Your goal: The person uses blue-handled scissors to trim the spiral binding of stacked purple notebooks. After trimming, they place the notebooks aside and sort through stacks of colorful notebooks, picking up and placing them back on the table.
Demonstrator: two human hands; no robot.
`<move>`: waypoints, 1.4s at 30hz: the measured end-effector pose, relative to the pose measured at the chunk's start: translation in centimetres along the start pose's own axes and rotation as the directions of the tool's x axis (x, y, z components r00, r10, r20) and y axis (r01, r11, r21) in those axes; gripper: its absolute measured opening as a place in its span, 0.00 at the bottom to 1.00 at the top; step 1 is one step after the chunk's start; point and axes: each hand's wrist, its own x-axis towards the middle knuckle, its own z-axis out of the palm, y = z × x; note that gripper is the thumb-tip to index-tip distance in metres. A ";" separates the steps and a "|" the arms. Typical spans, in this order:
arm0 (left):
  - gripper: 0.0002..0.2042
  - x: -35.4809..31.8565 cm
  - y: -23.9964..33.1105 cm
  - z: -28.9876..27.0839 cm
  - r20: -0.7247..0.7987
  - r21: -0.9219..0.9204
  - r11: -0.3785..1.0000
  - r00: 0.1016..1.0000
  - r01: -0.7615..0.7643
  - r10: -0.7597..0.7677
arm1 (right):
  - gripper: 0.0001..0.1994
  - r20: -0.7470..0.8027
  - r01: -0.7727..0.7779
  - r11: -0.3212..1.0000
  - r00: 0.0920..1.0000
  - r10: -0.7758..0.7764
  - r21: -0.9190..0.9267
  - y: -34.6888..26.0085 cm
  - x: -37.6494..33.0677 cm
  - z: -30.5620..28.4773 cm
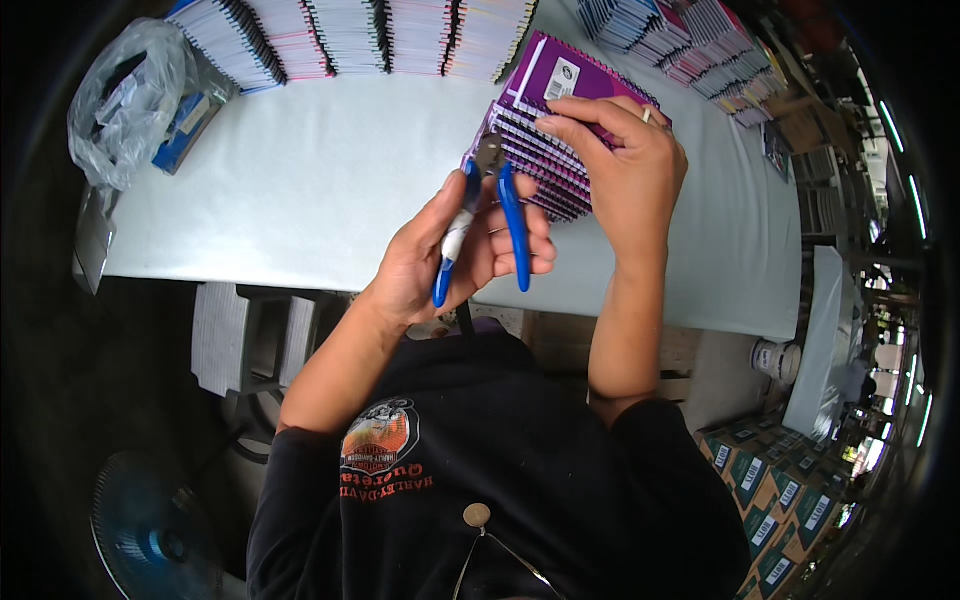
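My left hand (425, 245) holds a pair of blue-handled wire cutters (514, 230), with its jaws pointing away from me and its handles spread. White tape is wrapped around one handle. Just beyond the cutters lies a fanned stack of purple spiral notebooks (540, 78), their wire bindings showing along the near side. Over the right part of this stack is my right hand (635, 165), a ring on one finger. Its thumb and forefinger are brought together near the top cover; anything between them is too small to make out.
Rows of spiral notebooks (350, 35) line the table's far edge, with more stacks (690, 45) at far right. A clear plastic bag (130, 95) and blue box (188, 130) sit on the left of the pale table (300, 210). A fan (160, 540) and cartons (775, 500) flank me.
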 end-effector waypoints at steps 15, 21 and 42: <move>0.20 1.9 0.0 2.4 -0.352 0.882 0.426 0.884 0.203 0.308 | 0.07 0.041 0.095 0.995 0.995 -0.094 -0.007 1.1 0.4 -0.2; 0.29 1.4 0.2 1.2 -0.217 0.418 0.905 0.976 0.080 0.014 | 0.10 0.130 0.178 0.983 0.977 -0.171 -0.046 1.1 0.2 -1.1; 0.19 1.9 -1.3 1.3 -0.208 0.947 -0.065 0.751 0.316 0.626 | 0.16 0.091 0.271 0.953 0.961 -0.261 -0.138 2.0 -0.3 -0.6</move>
